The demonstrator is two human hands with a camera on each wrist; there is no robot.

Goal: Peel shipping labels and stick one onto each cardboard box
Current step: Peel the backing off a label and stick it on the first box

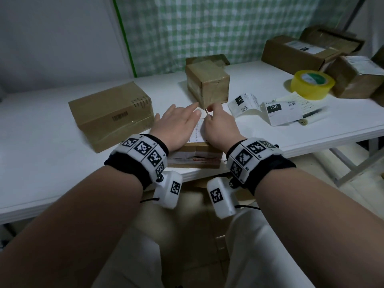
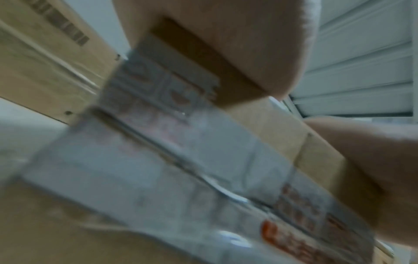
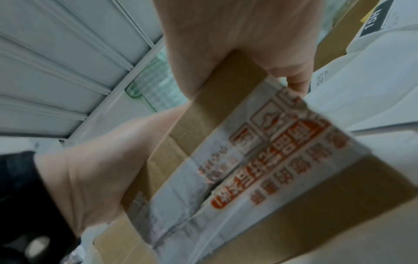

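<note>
A small cardboard box [image 1: 195, 157] sealed with white, orange-printed tape stands at the table's front edge, and a white shipping label [image 1: 198, 129] lies on its top. My left hand [image 1: 187, 115] lies flat on the label with its fingers straight. My right hand [image 1: 209, 111] is beside it, fingers curled, with thumb and forefinger pinching the label's far edge. Both wrist views are blurred. The left wrist view shows the box's taped side [image 2: 158, 160] under my left palm [image 2: 226, 44]. The right wrist view shows my right hand [image 3: 226, 44] on top of the box [image 3: 339, 205].
A larger brown box [image 1: 110, 115] sits to the left and an upright box [image 1: 207, 84] just behind my hands. Loose labels [image 1: 282, 113] and a yellow tape roll [image 1: 312, 84] lie to the right. Labelled boxes [image 1: 299, 53] are stacked at the back right.
</note>
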